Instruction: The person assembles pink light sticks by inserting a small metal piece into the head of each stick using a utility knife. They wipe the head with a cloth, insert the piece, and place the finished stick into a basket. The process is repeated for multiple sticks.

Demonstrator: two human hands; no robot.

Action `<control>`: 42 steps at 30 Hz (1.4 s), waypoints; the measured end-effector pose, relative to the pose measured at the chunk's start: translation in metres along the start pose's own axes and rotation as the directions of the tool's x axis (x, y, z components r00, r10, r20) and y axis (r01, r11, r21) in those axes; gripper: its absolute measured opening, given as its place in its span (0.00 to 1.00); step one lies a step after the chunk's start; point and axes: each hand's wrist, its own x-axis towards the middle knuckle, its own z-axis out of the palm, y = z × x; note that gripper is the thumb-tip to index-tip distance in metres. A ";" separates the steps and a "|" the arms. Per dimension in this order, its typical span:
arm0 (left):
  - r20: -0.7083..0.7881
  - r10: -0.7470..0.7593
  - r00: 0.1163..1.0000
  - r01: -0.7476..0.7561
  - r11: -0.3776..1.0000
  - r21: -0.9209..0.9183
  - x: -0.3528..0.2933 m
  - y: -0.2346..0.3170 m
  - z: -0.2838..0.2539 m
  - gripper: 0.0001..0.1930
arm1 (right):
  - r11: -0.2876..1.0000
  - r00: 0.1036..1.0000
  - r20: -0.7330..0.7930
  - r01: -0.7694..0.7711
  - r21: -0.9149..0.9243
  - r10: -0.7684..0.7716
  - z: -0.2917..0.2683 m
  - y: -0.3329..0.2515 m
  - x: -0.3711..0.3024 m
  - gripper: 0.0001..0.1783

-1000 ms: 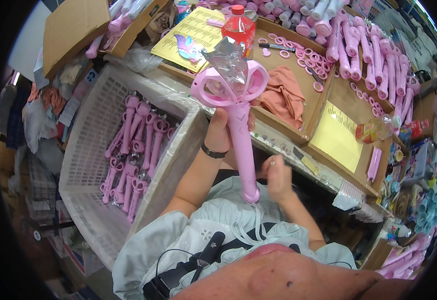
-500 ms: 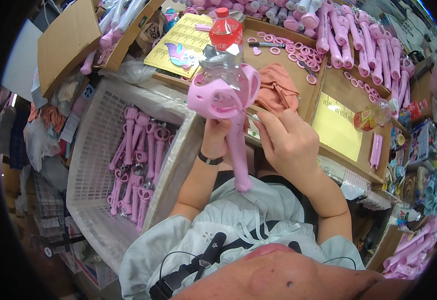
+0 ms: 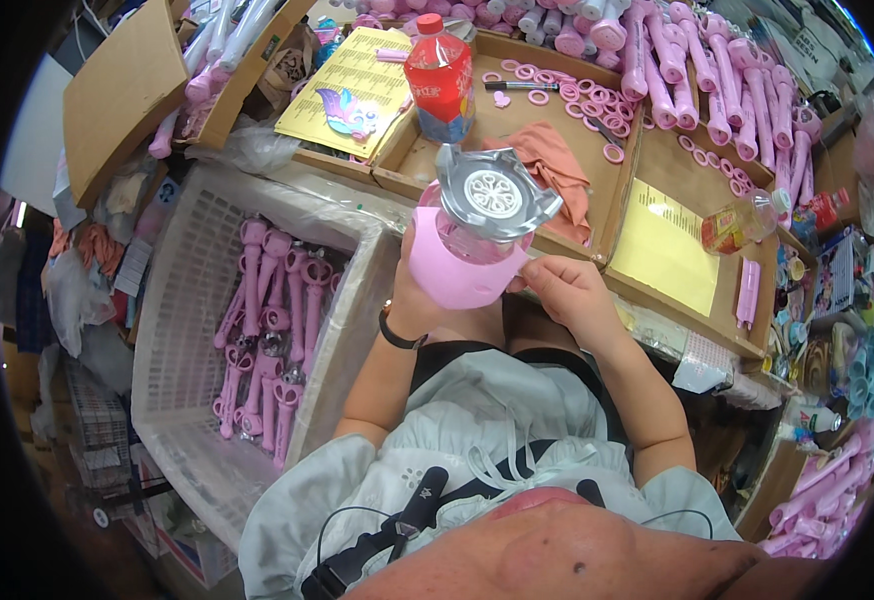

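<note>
A pink toy wand (image 3: pixel 467 280) with a clear head is held above my lap, its silver crown-shaped top (image 3: pixel 497 195) and white patterned disc tilted up toward me. My left hand (image 3: pixel 417 295) is closed round its left side, fingers partly hidden behind the pink part. The wand's handle is out of sight beneath the head. At the wand's lower right edge, my right hand (image 3: pixel 569 295) is pinched closed; whatever lies between its fingertips is too small or hidden to make out. A crumpled orange cloth (image 3: pixel 567 195) lies on the bench just beyond.
A white basket (image 3: pixel 172 330) holding several pink wands (image 3: pixel 262 330) stands at my left. On the cardboard tray (image 3: pixel 507 110) are pink rings (image 3: pixel 597 100), a marker (image 3: pixel 535 86) and a red-labelled bottle (image 3: pixel 440 85). Many pink handles (image 3: pixel 717 80) are piled at the far right.
The wand has tipped from showing its side and handle to showing its silver top. Both hands have lowered slightly, and my right hand has come close against the pink part.
</note>
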 end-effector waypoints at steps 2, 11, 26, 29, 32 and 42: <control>0.002 0.021 1.000 -0.021 0.993 -0.116 -0.003 -0.004 0.001 0.48 | 0.999 0.998 -0.059 -0.033 0.043 0.035 0.003 0.002 -0.004 0.10; -0.106 -0.324 0.940 0.218 0.811 -0.542 -0.012 -0.004 0.009 0.40 | 0.405 0.658 -0.026 0.431 -0.806 -0.752 0.022 0.001 -0.010 0.07; -0.058 -0.186 0.981 0.166 0.954 -0.251 -0.013 -0.002 0.012 0.36 | 0.944 0.970 -0.111 0.177 -0.279 -0.215 -0.002 0.019 0.003 0.07; -0.019 -0.197 0.980 0.183 0.939 -0.290 -0.015 0.000 0.012 0.38 | 0.988 0.993 -0.111 0.032 -0.150 -0.049 0.002 0.021 0.001 0.09; -0.004 -0.326 0.945 0.300 0.874 -0.382 -0.015 -0.001 0.009 0.41 | 0.628 0.886 -0.072 0.265 -0.732 -0.457 0.007 0.021 -0.004 0.08; 0.045 -0.154 0.987 0.160 0.961 -0.225 -0.020 -0.002 0.005 0.46 | 0.972 0.992 -0.052 0.100 -0.213 -0.114 0.001 0.031 -0.010 0.09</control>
